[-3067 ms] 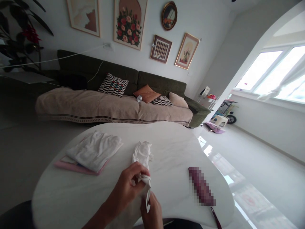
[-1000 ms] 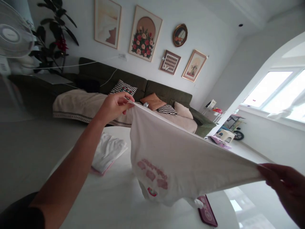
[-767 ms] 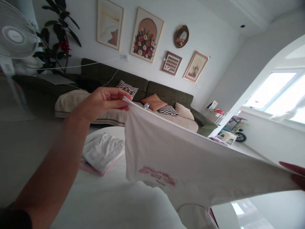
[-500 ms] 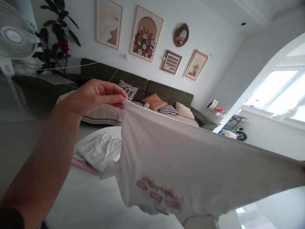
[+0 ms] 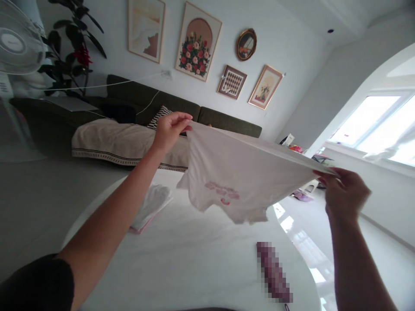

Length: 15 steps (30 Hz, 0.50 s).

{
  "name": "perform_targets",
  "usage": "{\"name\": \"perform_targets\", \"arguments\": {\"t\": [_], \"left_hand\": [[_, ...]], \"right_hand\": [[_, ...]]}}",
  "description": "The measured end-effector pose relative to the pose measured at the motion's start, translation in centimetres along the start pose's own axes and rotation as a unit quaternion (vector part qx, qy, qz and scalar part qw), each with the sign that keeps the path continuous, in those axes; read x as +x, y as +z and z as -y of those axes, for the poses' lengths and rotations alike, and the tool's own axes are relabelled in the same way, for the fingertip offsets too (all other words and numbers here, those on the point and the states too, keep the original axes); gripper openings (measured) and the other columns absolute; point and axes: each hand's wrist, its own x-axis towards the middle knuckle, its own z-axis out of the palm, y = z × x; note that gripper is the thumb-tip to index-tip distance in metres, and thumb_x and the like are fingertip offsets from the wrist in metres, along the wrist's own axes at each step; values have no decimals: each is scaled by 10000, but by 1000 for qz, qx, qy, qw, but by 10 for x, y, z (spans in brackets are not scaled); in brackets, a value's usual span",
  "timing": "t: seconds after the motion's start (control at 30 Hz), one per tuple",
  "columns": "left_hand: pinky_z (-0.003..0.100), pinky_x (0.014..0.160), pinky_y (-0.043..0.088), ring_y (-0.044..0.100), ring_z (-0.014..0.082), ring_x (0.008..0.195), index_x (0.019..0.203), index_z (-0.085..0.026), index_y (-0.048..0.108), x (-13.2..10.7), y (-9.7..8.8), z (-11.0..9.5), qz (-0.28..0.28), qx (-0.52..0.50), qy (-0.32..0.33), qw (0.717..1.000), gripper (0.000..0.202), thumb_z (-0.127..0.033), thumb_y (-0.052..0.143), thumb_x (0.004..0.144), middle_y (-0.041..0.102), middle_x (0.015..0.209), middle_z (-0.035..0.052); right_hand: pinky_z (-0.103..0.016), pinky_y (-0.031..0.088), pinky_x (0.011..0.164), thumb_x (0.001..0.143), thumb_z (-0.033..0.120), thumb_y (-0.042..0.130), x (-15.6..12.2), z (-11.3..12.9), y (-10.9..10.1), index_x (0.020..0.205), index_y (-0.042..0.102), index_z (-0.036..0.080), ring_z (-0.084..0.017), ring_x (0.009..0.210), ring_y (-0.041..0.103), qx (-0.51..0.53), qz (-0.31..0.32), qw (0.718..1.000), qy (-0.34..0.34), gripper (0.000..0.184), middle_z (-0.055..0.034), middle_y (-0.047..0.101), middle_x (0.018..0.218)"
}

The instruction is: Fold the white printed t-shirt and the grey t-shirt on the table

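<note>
A pale T-shirt with a pinkish print hangs upside down, stretched in the air between both hands. My left hand pinches one upper corner between thumb and fingers. At the opposite corner, my right hand is closed on the fabric's edge. Below the shirt spreads a round white table. Folded white clothes, with a pink layer underneath, lie on it beyond my left forearm. Near the table's right side is a blurred-out dark pink object whose kind I cannot make out.
Behind the table stands a dark green sofa with a beige throw on its seat. A white fan is at the far left, near a leafy plant. Framed pictures hang on the wall.
The shirt has moved away from me and upward, still held. My left hand went right and farther out. My right hand has come into view, and more of the table shows.
</note>
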Motion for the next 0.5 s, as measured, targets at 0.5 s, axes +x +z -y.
{"name": "perform_targets", "arguments": {"t": [0.5], "left_hand": [[212, 641, 507, 654, 162, 726, 798, -214, 677, -347, -79, 70, 236, 233, -235, 914, 242, -249, 444, 857, 689, 771, 31]], "right_hand": [[-312, 510, 460, 611, 399, 505, -279, -143, -131, 629, 680, 210, -256, 530, 675, -239, 282, 917, 151, 259, -66, 704, 599]]}}
